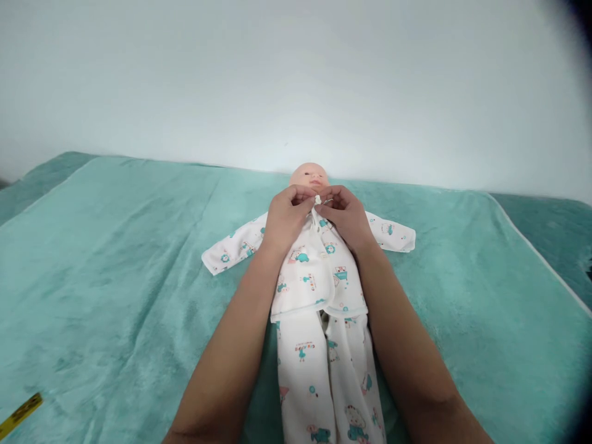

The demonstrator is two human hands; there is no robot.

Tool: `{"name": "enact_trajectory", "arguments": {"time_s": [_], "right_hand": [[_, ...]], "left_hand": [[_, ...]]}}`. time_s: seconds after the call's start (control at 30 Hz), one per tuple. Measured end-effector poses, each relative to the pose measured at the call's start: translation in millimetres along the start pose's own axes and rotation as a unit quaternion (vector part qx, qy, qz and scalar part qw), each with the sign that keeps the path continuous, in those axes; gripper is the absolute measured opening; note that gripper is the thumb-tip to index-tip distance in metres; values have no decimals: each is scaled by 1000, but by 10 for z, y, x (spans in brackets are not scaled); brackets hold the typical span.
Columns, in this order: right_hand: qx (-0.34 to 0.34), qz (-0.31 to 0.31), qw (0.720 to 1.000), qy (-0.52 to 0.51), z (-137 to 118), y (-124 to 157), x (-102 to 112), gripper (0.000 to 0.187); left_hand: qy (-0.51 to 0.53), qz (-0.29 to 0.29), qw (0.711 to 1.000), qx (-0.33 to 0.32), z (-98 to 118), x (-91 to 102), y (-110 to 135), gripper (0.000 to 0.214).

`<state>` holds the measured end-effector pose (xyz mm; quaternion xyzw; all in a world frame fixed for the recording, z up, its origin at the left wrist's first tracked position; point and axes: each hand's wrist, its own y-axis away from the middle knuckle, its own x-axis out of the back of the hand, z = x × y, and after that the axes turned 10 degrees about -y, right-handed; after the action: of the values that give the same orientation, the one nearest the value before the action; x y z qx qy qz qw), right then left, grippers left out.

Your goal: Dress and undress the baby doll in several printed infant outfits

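Observation:
A baby doll (309, 174) lies on its back, dressed in a white printed baby shirt (305, 283) and matching white trousers (305, 376). At the doll's neck, my left hand (291, 213) pinches one side of the shirt's collar. Opposite it, my right hand (345, 213) pinches the other side, with the fingertips of both hands almost meeting. Between them a small pale bit of the collar sticks up; whether it is a snap or a folded edge I cannot tell. The shirt's front edges overlap down the chest, and its sleeves spread out to both sides.
A green plush blanket (139, 259) with some creases covers the surface under the doll. Behind it rises a plain white wall (287, 80). A yellow strip with dark marks (21, 414) lies at the lower left. Darker green cloth shows at both far sides.

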<state>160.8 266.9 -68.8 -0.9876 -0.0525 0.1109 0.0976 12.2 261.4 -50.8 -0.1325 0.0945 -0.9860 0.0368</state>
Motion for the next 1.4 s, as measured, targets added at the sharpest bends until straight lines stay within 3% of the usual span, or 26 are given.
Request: {"name": "enact_trajectory", "arguments": {"time_s": [0.23, 0.4, 0.57, 0.67, 0.8, 0.9, 1.03, 1.17, 1.27, 1.4], "right_hand": [[-22, 7, 999, -31, 41, -31, -19, 28], [-14, 2, 999, -41, 82, -54, 8, 28], [0, 63, 998, -29, 28, -30, -9, 23], [35, 94, 993, 69, -96, 120, -69, 21], [51, 20, 963, 262, -254, 443, -124, 14], [36, -19, 931, 363, -344, 667, -148, 21], [12, -28, 894, 448, -445, 874, -236, 38], [33, -2, 875, 483, -424, 925, -299, 28], [70, 11, 885, 459, -328, 870, -240, 20], [48, 34, 951, 304, -228, 778, -103, 15]], "left_hand": [[-37, 8, 999, -4, 58, -6, 26, 18], [-55, 26, 998, -27, -27, -14, -10, 26], [-48, 55, 997, -34, -45, 3, 32, 23], [-63, 73, 995, -39, 44, 20, 152, 20], [-123, 47, 988, -83, 116, 22, 399, 18], [-160, 61, 978, -122, 84, 32, 599, 20], [-140, 74, 980, -120, 10, 103, 822, 23], [-144, 42, 981, -126, -26, 182, 902, 24], [-137, 8, 985, -108, -37, 210, 863, 19], [-128, -17, 986, -103, -61, 217, 804, 10]]}}
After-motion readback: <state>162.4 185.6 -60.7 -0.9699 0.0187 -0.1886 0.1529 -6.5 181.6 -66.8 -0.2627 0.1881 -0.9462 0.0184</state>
